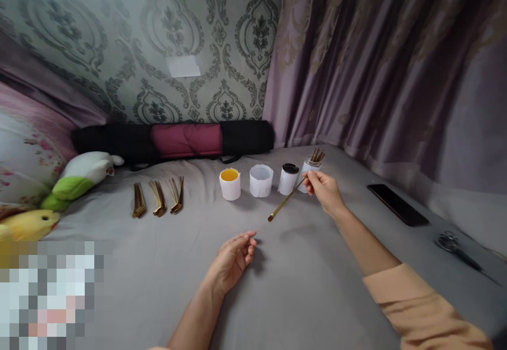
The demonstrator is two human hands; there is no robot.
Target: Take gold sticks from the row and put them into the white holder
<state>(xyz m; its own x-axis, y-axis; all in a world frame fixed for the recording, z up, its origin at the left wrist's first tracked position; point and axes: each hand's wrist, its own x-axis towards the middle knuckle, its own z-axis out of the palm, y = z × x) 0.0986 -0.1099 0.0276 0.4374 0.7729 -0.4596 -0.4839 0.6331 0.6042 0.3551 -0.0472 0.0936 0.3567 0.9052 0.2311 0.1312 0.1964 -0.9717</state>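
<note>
A thin paintbrush [285, 201] with a gold-coloured ferrule and a brown tip is pinched in my right hand [321, 187], its tip pointing down and left. Behind that hand stands a white-wrapped jar [312, 164], partly hidden, with several thin sticks [317, 155] in it. Close by are a white-wrapped tin with dark contents [290, 181], a translucent cup wrapped in white [260, 182] and a white cup of yellow contents [230, 185]. My left hand [233, 260] hovers low over the grey sheet, empty, its fingers loosely curled and apart.
Three small bundles of brown and gold sticks [159, 199] lie at left. A black and maroon roll [186, 140] runs along the wall. Soft toys [81, 178] sit on the left; a phone [397, 203] and scissors [455, 247] lie on the right. Curtains [368, 75] hang at right.
</note>
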